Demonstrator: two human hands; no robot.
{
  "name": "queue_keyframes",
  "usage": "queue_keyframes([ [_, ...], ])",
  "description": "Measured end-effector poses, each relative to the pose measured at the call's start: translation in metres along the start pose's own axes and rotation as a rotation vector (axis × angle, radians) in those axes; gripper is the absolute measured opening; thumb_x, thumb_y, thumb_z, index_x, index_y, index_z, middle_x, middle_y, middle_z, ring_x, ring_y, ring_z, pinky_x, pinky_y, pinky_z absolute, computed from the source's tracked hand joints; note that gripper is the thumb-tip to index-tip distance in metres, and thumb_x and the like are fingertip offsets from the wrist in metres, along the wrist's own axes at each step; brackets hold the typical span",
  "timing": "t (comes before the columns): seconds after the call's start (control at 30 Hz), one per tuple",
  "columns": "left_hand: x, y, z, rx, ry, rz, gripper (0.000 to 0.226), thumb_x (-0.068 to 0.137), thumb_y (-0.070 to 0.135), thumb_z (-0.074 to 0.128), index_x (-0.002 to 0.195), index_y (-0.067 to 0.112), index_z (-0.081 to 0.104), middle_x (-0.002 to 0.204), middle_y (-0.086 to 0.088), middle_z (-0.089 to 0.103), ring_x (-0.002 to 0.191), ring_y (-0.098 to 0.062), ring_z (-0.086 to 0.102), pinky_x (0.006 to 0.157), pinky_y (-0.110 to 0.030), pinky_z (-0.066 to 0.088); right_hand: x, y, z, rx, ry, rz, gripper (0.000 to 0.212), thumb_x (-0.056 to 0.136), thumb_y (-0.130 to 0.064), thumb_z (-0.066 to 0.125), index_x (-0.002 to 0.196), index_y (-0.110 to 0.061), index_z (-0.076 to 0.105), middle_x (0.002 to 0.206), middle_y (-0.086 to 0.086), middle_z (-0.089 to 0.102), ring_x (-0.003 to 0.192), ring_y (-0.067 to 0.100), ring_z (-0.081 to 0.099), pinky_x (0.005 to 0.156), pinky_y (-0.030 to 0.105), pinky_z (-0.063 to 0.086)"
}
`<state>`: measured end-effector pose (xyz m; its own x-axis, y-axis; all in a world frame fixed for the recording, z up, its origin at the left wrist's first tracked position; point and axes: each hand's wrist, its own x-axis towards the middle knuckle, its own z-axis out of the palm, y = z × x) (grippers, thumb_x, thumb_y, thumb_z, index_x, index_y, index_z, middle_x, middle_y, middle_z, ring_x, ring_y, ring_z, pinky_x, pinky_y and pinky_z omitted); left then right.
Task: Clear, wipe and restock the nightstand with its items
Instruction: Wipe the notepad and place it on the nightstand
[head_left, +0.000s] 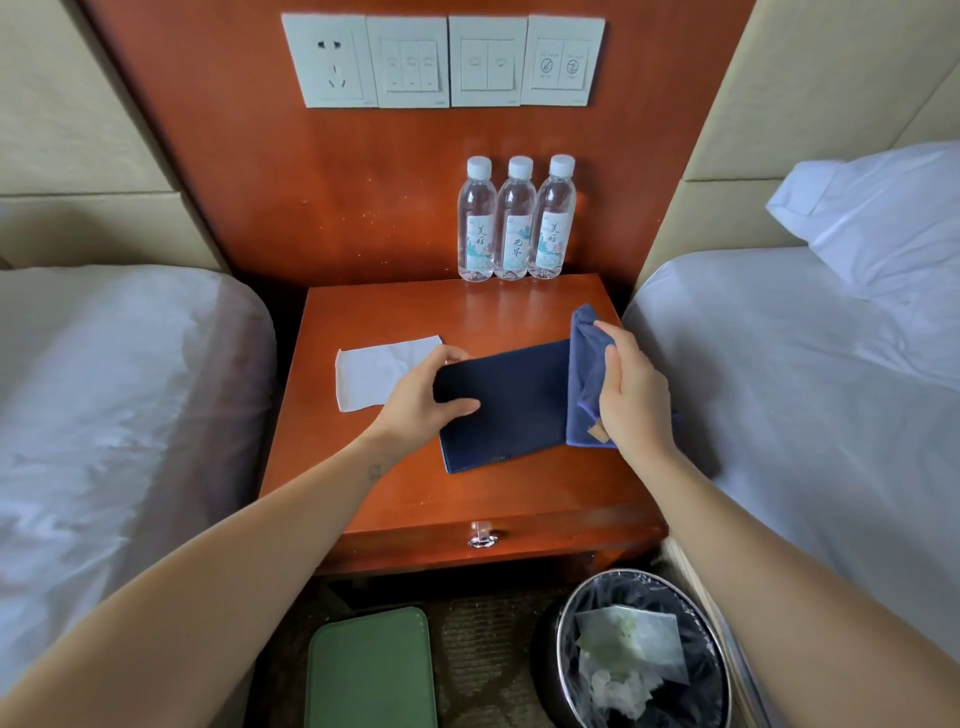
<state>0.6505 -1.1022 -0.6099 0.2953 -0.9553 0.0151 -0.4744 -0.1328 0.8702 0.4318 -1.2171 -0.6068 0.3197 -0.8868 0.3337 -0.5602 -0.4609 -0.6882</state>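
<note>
Nearest you on the floor sit a green box (371, 670) and, to its right, a lined waste bin (565, 618) with crumpled paper (623, 660) inside. Both are in front of the nightstand (415, 493), whose drawer handle (482, 538) faces you.

On the nightstand top, towards its right side, lies the blue cloth (509, 400), and you have both hands on it. Your left hand (423, 397) grips the cloth's left edge, thumb on top and fingers curled under. Your right hand (631, 395) holds the cloth's right part, which is turned up off the wood and shows a paler blue side; your fingers curl over the top of that flap. The middle of the cloth lies flat on the wood.

Just left of your left hand, a white napkin (374, 371) lies flat on the top. Further back, three water bottles (517, 223) stand upright in a tight row at the rear right edge, against the wooden wall panel. Above them is a row of switch plates (441, 60).

A white bed (104, 389) flanks the nightstand on the left, and another bed (805, 389) with a pillow (883, 218) on the right.
</note>
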Motion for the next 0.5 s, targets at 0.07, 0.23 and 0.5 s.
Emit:
queue_keyframes([
  [0.07, -0.001, 0.007, 0.002, -0.032, 0.052, 0.055, 0.035, 0.081, 0.003, 0.075, 0.105, 0.02, 0.056, 0.1, 0.015, 0.063, 0.089, 0.005, 0.057, 0.076, -0.009, 0.044, 0.006, -0.014, 0.003, -0.067, 0.031, -0.143, 0.041, 0.096, -0.025, 0.036, 0.124, -0.009, 0.062, 0.113, 0.012, 0.067, 0.112, 0.029, 0.061, 0.099, 0.043, 0.047],
  [0.23, -0.007, 0.006, 0.008, -0.032, 0.149, 0.066, 0.034, 0.078, 0.003, 0.077, 0.087, 0.027, 0.055, 0.083, 0.018, 0.062, 0.074, 0.014, 0.055, 0.065, -0.005, 0.04, -0.023, -0.05, 0.035, -0.205, -0.01, -0.394, 0.038, 0.092, -0.01, 0.042, 0.125, -0.006, 0.061, 0.13, 0.007, 0.063, 0.129, 0.031, 0.05, 0.108, 0.049, 0.038],
  [0.5, -0.018, -0.017, -0.003, -0.01, 0.003, -0.046, 0.019, 0.09, 0.021, 0.069, 0.109, 0.019, 0.066, 0.101, 0.007, 0.073, 0.094, -0.006, 0.067, 0.084, -0.022, 0.052, -0.041, -0.064, 0.051, -0.249, -0.035, -0.45, 0.047, 0.09, -0.014, 0.037, 0.131, -0.013, 0.059, 0.135, 0.001, 0.06, 0.131, 0.025, 0.049, 0.114, 0.05, 0.031],
])
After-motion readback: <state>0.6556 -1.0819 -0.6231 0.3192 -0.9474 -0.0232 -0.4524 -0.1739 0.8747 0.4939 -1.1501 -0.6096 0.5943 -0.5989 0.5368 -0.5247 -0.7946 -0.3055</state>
